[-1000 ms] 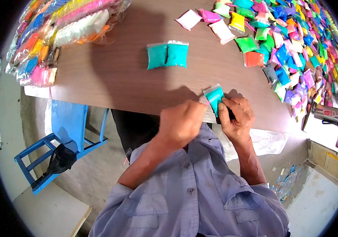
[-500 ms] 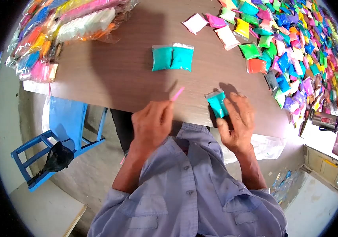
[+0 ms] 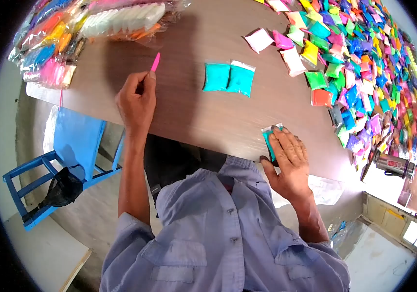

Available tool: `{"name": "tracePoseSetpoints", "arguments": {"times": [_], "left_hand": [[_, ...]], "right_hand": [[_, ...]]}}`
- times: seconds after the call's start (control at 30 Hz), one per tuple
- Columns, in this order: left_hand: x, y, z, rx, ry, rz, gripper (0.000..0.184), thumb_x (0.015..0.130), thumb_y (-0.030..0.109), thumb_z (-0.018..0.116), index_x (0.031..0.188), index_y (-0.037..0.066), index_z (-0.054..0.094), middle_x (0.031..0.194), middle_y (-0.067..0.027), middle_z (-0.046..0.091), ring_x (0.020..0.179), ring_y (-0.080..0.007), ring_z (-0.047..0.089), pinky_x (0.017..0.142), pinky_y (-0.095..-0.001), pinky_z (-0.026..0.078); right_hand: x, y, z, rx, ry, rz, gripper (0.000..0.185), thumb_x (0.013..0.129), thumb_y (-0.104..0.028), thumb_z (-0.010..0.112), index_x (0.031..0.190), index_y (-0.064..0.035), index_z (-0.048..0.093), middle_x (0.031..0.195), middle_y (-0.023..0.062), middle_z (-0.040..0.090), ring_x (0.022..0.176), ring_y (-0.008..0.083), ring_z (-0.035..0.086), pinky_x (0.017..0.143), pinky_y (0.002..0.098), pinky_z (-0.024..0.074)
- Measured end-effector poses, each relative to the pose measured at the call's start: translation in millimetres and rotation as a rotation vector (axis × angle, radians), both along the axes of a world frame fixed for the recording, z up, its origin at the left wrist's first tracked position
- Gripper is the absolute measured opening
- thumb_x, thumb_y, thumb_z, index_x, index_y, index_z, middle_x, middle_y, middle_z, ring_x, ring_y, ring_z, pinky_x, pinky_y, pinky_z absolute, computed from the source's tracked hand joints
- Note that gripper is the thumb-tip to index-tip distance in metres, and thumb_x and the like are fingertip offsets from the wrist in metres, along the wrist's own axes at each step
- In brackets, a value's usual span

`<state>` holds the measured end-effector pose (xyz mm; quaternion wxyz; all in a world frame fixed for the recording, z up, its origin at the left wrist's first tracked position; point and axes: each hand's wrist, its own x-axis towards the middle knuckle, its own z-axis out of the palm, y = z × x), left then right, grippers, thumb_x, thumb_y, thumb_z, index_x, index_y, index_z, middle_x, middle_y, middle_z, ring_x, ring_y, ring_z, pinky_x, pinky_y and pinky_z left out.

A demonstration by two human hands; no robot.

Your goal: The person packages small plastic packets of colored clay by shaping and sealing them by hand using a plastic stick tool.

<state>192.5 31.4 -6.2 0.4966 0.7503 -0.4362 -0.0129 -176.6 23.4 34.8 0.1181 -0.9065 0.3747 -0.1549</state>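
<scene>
A small pink stick (image 3: 155, 62) points up from my left hand (image 3: 139, 100), whose thumb and fingers pinch its lower end above the table's left part. My right hand (image 3: 288, 163) lies with fingers stretched over a small teal packet (image 3: 269, 137) near the table's front edge, covering much of it. Two more teal packets, a left one (image 3: 216, 77) and a right one (image 3: 241, 79), lie side by side between and beyond my hands.
Many coloured packets (image 3: 349, 73) are heaped at the right. Bagged coloured items (image 3: 120, 22) lie at the back left of the table (image 3: 184, 114). A metal flask (image 3: 393, 164) is at the far right, a blue chair (image 3: 77, 141) at the lower left.
My left hand has moved left and away from my body with the pink stick, leaving the packet by my right hand. My right hand now lies flatter over that packet.
</scene>
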Motion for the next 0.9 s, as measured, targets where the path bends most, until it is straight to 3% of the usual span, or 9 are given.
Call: {"name": "tracePoseSetpoints", "arguments": {"times": [0.27, 0.37, 0.53, 0.67, 0.9], "left_hand": [[5, 2, 4, 0.008, 0.159, -0.040, 0.013, 0.096, 0.013, 0.072, 0.093, 0.000, 0.072, 0.070, -0.0026, 0.064, 0.064, -0.0073, 0.055, 0.060, -0.0255, 0.047], [6, 3, -2, -0.003, 0.298, -0.051, 0.021, 0.097, 0.022, 0.072, 0.094, 0.001, 0.071, 0.073, 0.0009, 0.061, 0.067, -0.0065, 0.052, 0.060, -0.0248, 0.044], [6, 4, -1, -0.026, 0.271, -0.047, 0.020, 0.097, 0.021, 0.072, 0.094, 0.002, 0.071, 0.073, 0.0020, 0.061, 0.067, -0.0056, 0.052, 0.060, -0.0245, 0.044], [7, 4, 2, -0.039, 0.282, -0.039, 0.016, 0.096, 0.014, 0.072, 0.093, -0.001, 0.070, 0.070, -0.0005, 0.062, 0.065, -0.0052, 0.053, 0.060, -0.0242, 0.044], [10, 5, 1, -0.035, 0.361, -0.057, 0.018, 0.097, 0.019, 0.071, 0.094, 0.001, 0.072, 0.074, 0.0027, 0.061, 0.068, -0.0044, 0.051, 0.061, -0.0232, 0.042]], "right_hand": [[-13, -7, -8, -0.012, -0.171, -0.018, 0.033, 0.081, -0.001, 0.076, 0.114, 0.0036, 0.071, 0.126, 0.0208, 0.067, 0.119, 0.0380, 0.065, 0.102, 0.0444, 0.0517], [-5, -10, -3, 0.101, -0.269, -0.188, 0.033, 0.084, -0.003, 0.076, 0.116, 0.0038, 0.071, 0.126, 0.0221, 0.067, 0.120, 0.0376, 0.065, 0.103, 0.0437, 0.0509], [29, -37, -6, 0.070, -0.425, -0.300, 0.029, 0.093, -0.006, 0.071, 0.118, 0.0083, 0.068, 0.125, 0.0239, 0.068, 0.117, 0.0325, 0.067, 0.101, 0.0387, 0.0507], [62, -56, 2, -0.028, -0.401, -0.264, 0.028, 0.091, -0.005, 0.072, 0.116, 0.0079, 0.069, 0.123, 0.0246, 0.068, 0.115, 0.0339, 0.067, 0.100, 0.0380, 0.0514], [85, -73, -17, -0.141, -0.223, -0.169, 0.031, 0.086, -0.007, 0.076, 0.115, 0.0040, 0.071, 0.124, 0.0215, 0.067, 0.114, 0.0392, 0.065, 0.100, 0.0455, 0.0514]]}}
